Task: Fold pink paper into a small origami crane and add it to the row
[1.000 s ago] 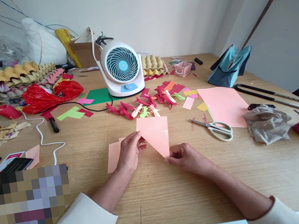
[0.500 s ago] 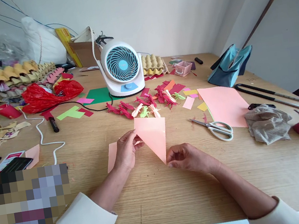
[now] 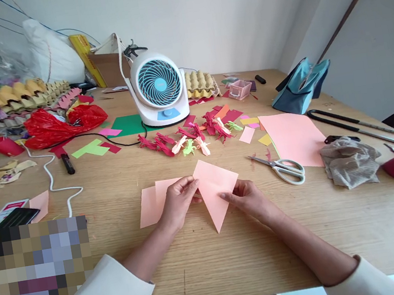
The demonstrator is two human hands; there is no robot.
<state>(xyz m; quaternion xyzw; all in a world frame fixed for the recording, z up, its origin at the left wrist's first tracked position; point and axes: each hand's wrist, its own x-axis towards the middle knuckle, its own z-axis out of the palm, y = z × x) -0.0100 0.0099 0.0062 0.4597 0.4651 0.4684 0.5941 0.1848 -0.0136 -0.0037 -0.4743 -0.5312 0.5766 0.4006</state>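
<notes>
Between my hands is a folded piece of pink paper (image 3: 216, 187), held above the table with one point downward. My left hand (image 3: 177, 200) pinches its left edge, thumb on the near face. On the right side my right hand (image 3: 248, 199) grips it, thumb in front and the other fingers behind. More pink paper sheets (image 3: 148, 207) lie flat on the table by my left hand, partly covered by it. Beyond the held paper sit several small twisted paper pieces (image 3: 202, 145) in red, pale pink and green.
Scissors (image 3: 285, 169) lie to the right, below a large pink sheet (image 3: 293, 139) and beside a crumpled grey cloth (image 3: 351, 163). A white fan (image 3: 161, 88) stands at the back. Left are a black marker (image 3: 68, 164), a white cable (image 3: 52, 178) and a red plastic bag (image 3: 44, 127).
The pink paper has turned, its point now lower and its near face more toward me. My right hand has moved from the bottom corner up to the right side.
</notes>
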